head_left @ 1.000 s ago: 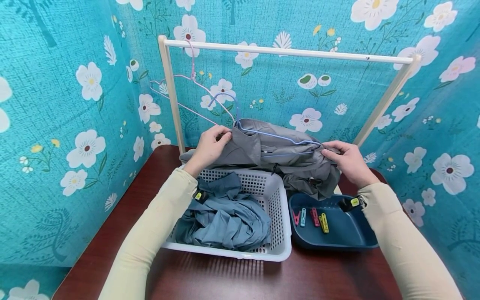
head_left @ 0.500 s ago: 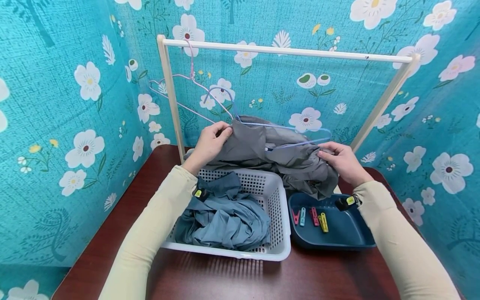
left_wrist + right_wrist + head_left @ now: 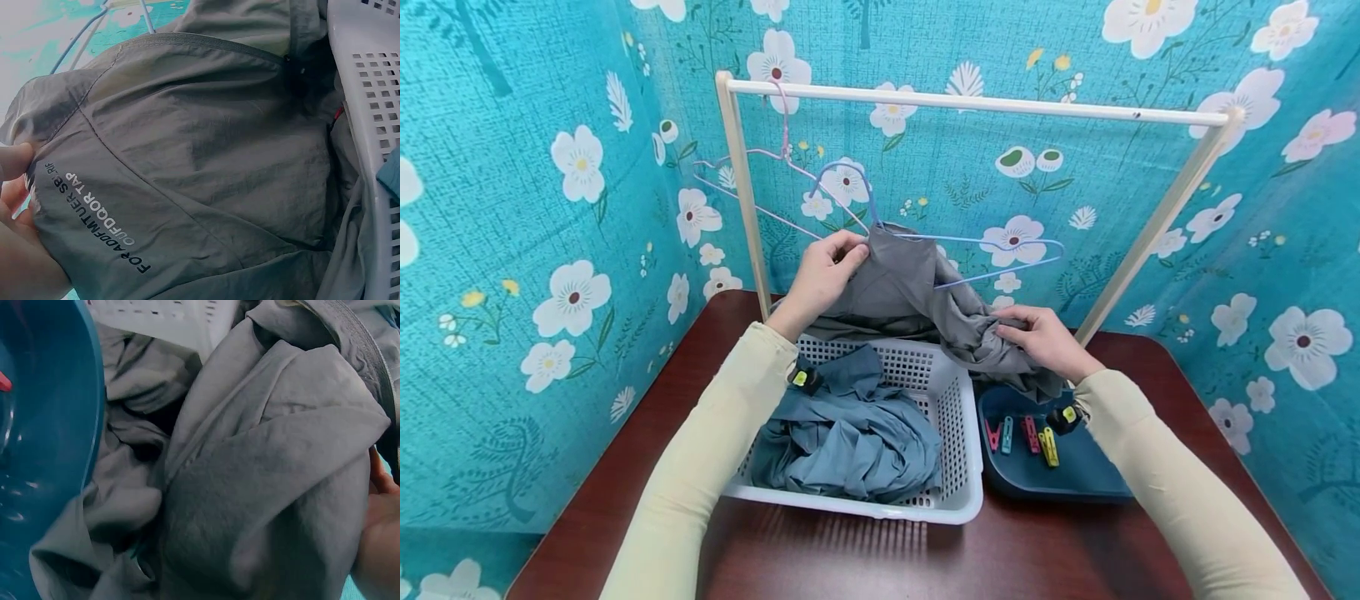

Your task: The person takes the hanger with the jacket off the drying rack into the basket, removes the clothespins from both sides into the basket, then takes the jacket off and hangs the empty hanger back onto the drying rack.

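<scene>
Grey garment (image 3: 904, 279) | left fingers (image 3: 844, 239), right fingers (image 3: 1019, 313) pinch it | lettering (image 3: 97, 215): left wrist view only

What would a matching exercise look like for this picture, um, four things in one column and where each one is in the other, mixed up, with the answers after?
Things:
1. Pink hanger
2. Grey garment
3. Clothes pegs
4. Blue-grey cloth

Places:
A. Inside the dark blue tub
B. Held by the left hand and the right hand
C. In the white basket
D. Hooked over the rack's top bar

Pairs: 1-D, 2-B, 3-A, 4-C
</scene>
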Demonstrator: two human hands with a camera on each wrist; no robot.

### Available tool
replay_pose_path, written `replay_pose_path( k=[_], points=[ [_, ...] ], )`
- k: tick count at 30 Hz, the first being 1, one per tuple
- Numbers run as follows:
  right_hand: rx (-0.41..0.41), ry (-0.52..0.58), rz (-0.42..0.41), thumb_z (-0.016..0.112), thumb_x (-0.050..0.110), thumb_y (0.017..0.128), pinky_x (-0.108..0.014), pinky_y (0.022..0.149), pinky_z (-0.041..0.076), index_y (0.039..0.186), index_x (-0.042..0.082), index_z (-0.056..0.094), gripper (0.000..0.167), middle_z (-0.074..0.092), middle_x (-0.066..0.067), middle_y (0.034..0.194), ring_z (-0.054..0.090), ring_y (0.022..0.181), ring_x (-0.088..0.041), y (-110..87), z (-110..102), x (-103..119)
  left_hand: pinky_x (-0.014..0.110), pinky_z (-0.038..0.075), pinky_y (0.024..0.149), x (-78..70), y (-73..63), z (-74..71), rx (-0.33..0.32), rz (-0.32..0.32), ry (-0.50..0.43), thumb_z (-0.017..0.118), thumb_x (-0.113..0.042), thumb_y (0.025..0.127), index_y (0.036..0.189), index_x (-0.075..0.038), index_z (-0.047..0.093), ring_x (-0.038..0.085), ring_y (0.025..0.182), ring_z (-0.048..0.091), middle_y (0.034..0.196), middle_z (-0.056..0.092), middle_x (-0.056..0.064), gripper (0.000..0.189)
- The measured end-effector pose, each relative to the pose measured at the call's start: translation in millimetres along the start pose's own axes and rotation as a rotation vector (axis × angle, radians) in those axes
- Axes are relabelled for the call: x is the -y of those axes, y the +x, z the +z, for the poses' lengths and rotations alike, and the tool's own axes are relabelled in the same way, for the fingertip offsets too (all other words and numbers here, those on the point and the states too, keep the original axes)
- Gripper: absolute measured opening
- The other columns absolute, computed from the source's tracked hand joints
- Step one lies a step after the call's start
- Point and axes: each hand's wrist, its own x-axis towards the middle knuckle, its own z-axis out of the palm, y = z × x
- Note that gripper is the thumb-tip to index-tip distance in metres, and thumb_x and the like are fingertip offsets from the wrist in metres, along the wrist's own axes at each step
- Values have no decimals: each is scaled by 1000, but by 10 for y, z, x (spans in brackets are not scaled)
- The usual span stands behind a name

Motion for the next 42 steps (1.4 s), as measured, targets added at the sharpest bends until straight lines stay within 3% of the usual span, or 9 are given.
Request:
replay_pose_path(
  k=[5, 9, 15, 20, 26, 31, 36, 42],
  points=[
    [24, -57, -45, 57, 24, 97, -33, 52, 39, 125, 11, 61, 32, 59, -13, 116, 43, 54, -19, 32, 121, 5, 28, 35, 61, -5, 33, -7, -19, 23, -48, 55, -19, 98, 109, -5, 64, 20, 68, 42, 82, 54, 5, 20],
    [47, -49, -83, 58, 20, 96, -32, 48, 38, 121, 10, 64, 28, 61, -13, 99, 41, 49, -17, 53, 211, 48, 27, 35, 61, -36, 50, -22, -30, 37, -64, 55, -17, 97, 109, -4, 64, 19, 68, 42, 83, 55, 5, 20],
    [139, -50, -94, 57, 14, 96, -32, 57, 41, 121, 8, 64, 27, 64, -6, 105, 50, 64, -19, 64, 323, 134, 27, 35, 61, -76, 58, -36, -24, 35, -67, 55, -17, 97, 111, -4, 64, 18, 69, 42, 86, 57, 6, 21],
    [229, -82, -168, 57, 12, 96, -31, 60, 40, 115, 8, 67, 22, 67, -2, 95, 48, 63, -15, 92, 403, 173, 28, 35, 61, -92, 66, -38, -23, 28, -71, 55, -17, 97, 110, -4, 65, 19, 69, 42, 87, 58, 7, 21],
    [271, -125, -216, 58, 7, 94, -30, 66, 42, 108, 8, 69, 18, 67, -5, 102, 55, 77, -17, 80, 471, 232, 27, 33, 59, -140, 68, -55, -31, 47, -89, 55, -15, 97, 108, -2, 65, 18, 66, 41, 85, 58, 8, 20],
    [304, -127, -241, 59, 3, 93, -27, 62, 38, 101, 5, 70, 14, 66, -7, 93, 49, 70, -19, 57, 503, 269, 27, 34, 58, -109, 98, -59, -53, 56, -83, 56, -16, 97, 109, -3, 65, 18, 65, 41, 86, 59, 7, 20],
    [335, -127, -254, 60, 10, 94, -29, 69, 44, 104, 11, 70, 14, 66, -1, 98, 55, 78, -14, 77, 512, 209, 27, 34, 60, -109, 83, -62, -37, 41, -94, 55, -15, 97, 112, -3, 64, 18, 67, 42, 91, 62, 9, 21],
    [293, -121, -158, 59, 23, 96, -40, 87, 47, 125, 7, 59, 33, 60, -10, 121, 56, 110, -25, 14, 445, 222, 28, 36, 63, -23, 35, -107, 22, 7, -95, 55, -15, 97, 118, -4, 62, 18, 73, 45, 100, 63, 11, 24]
  ],
)
